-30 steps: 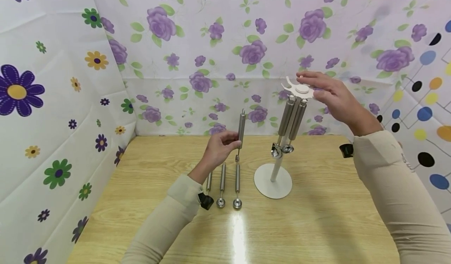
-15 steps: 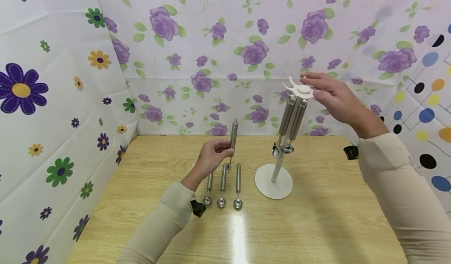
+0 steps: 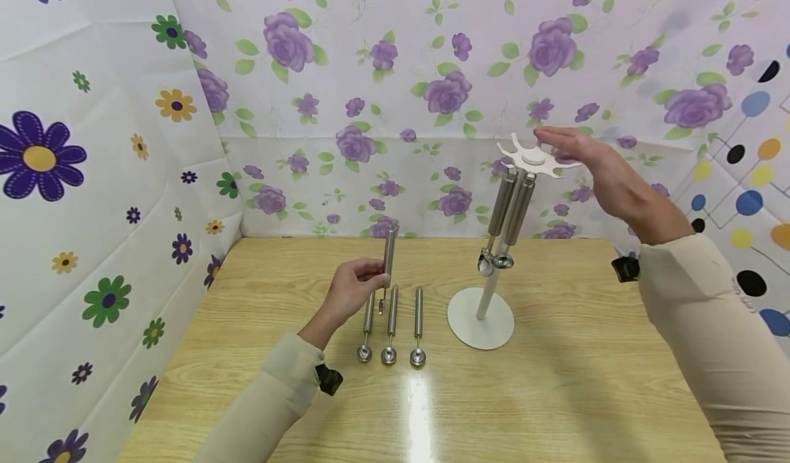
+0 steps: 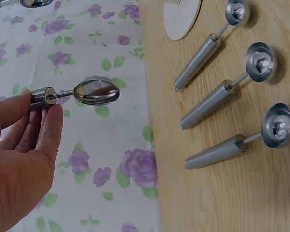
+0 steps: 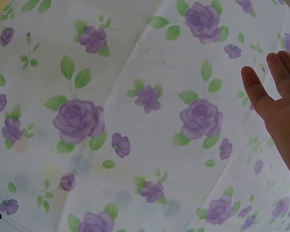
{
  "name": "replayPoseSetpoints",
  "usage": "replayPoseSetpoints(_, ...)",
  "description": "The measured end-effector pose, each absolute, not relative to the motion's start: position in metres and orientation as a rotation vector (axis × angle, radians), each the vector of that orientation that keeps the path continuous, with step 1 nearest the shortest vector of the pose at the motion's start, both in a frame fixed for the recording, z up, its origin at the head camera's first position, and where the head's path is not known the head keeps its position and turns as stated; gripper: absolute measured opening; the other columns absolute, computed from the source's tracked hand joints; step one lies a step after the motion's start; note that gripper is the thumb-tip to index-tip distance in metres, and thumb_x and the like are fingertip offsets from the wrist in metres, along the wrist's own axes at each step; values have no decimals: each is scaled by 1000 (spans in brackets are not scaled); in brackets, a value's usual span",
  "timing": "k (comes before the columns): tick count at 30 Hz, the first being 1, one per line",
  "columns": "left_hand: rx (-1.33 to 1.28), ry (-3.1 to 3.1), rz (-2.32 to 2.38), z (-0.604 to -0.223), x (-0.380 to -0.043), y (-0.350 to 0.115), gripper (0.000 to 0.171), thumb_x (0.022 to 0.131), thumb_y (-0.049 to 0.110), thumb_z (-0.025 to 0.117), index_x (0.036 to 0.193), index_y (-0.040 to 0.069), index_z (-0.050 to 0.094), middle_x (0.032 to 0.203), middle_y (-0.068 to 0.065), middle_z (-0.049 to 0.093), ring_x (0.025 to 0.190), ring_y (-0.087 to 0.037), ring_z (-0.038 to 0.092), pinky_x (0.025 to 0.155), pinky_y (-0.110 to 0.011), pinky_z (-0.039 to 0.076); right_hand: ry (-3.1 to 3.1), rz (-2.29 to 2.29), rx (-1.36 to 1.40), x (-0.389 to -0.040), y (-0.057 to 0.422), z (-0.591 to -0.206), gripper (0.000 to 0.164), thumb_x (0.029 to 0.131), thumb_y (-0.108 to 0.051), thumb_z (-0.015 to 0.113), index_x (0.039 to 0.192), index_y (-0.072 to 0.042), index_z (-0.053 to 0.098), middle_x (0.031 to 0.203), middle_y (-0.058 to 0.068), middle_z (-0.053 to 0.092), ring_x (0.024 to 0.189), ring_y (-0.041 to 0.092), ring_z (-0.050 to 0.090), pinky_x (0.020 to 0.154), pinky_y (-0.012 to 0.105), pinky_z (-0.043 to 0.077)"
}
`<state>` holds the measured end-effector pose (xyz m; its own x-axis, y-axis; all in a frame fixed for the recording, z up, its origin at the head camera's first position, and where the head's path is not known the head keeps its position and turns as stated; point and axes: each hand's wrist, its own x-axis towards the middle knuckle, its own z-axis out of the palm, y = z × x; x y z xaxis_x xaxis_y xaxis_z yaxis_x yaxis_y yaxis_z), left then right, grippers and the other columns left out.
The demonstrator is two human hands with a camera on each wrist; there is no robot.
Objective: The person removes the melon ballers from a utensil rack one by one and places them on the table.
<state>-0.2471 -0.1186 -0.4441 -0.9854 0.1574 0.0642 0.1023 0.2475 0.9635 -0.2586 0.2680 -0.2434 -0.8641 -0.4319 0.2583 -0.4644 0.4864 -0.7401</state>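
Note:
My left hand (image 3: 350, 290) pinches a melon baller (image 3: 389, 250) by its steel handle, upright with the bowl downward. In the left wrist view its bowl (image 4: 97, 92) is oval and shiny. Below lie three more melon ballers in a row: a left one (image 3: 365, 353), a middle one (image 3: 389, 355) and a right one (image 3: 417, 357), round bowls toward me. A white stand (image 3: 481, 333) with a hooked top (image 3: 533, 159) bears metal scoops (image 3: 520, 209) hanging by their handles. Beside that top, my right hand (image 3: 607, 175) is held with fingers extended, gripping nothing.
The wooden table (image 3: 296, 257) meets a flowered cloth backdrop (image 3: 370, 72) at its far edge. Another patterned cloth (image 3: 123, 195) stands along the left, and a dotted one (image 3: 747, 175) along the right.
My left hand has carried the melon baller left and lower, from above the right one in the row to above the left ones. My right hand has drawn rightward off the stand's top.

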Motion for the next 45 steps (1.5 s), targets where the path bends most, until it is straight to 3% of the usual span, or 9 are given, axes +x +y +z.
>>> replayPoseSetpoints(11, 173, 2441, 1891, -455, -242, -132, 32, 93, 5, 71, 123, -5, 66, 113, -18, 69, 107, -31, 66, 90, -36, 57, -2656, 1268, 838, -256, 275, -245, 54, 109, -38, 15, 158, -21, 31, 164, 4, 21, 145, 42, 19, 113, 71, 0)
replayPoseSetpoints(17, 119, 2439, 1891, -462, -239, -137, 34, 93, 6, 71, 124, -6, 65, 115, -19, 68, 109, -33, 65, 91, -34, 56, -2619, 1135, 872, -255, 278, -247, 48, 110, -27, 29, 157, -17, 35, 163, 9, 25, 150, 31, 15, 117, 66, 4)
replayPoseSetpoints(22, 92, 2453, 1878, -470, -236, -144, 33, 94, 6, 71, 125, -6, 65, 115, -20, 67, 109, -33, 65, 89, -35, 57, -2605, 1104, 874, -255, 280, -248, 47, 109, -22, 35, 156, -17, 36, 162, 10, 27, 150, 29, 18, 118, 63, 8)
replayPoseSetpoints(30, 3, 2400, 1924, -481, -234, -152, 32, 92, 0, 70, 122, -8, 65, 111, -20, 68, 101, -27, 68, 83, -28, 59, -2628, 1048, 812, -252, 282, -248, 48, 108, -21, 42, 155, -18, 39, 159, 8, 32, 141, 45, 30, 109, 73, 20)
replayPoseSetpoints(36, -41, 2418, 1923, -489, -235, -159, 31, 91, -1, 72, 120, -10, 65, 110, -21, 67, 99, -26, 68, 83, -29, 59, -2644, 1009, 770, -250, 284, -248, 48, 107, -21, 47, 155, -22, 41, 158, 6, 34, 135, 48, 36, 105, 75, 25)
replayPoseSetpoints(45, -132, 2484, 1850, -501, -236, -166, 31, 89, -3, 73, 118, -10, 66, 105, -19, 67, 90, -21, 68, 79, -28, 60, -2670, 951, 692, -248, 284, -249, 49, 106, -22, 51, 153, -26, 43, 157, -1, 36, 127, 38, 47, 93, 58, 40)
